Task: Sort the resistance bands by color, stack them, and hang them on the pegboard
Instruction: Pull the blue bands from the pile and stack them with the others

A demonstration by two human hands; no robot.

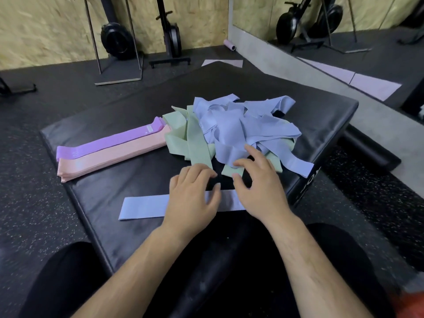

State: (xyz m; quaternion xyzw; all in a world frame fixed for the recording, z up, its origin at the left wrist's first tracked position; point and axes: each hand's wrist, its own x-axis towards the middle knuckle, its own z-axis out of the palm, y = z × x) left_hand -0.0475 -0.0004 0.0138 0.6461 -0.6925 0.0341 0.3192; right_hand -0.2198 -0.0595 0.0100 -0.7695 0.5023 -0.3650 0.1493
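While purple bands (110, 143) and pink bands (110, 160) lie stacked at the left of the bench (128, 180), one blue band (142, 207) lies flat under the left hand (192, 193), fingers relaxed, gripping nothing. The right hand (259, 187), fingers spread and empty, touches the tangled green-and-blue heap (241, 125); sorting blues looks under way, next teasing another free.

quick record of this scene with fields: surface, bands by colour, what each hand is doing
surface: black padded mat on a gym floor
sorted: purple stack and pink stack, side by side at the mat's left
unsorted: tangled pile of blue and green bands, far right of the mat
single: flat blue band, laid out nearest the person
left hand: over the flat blue band, fingers relaxed
right hand: fingers spread at the pile's near edge
pegboard: not in view
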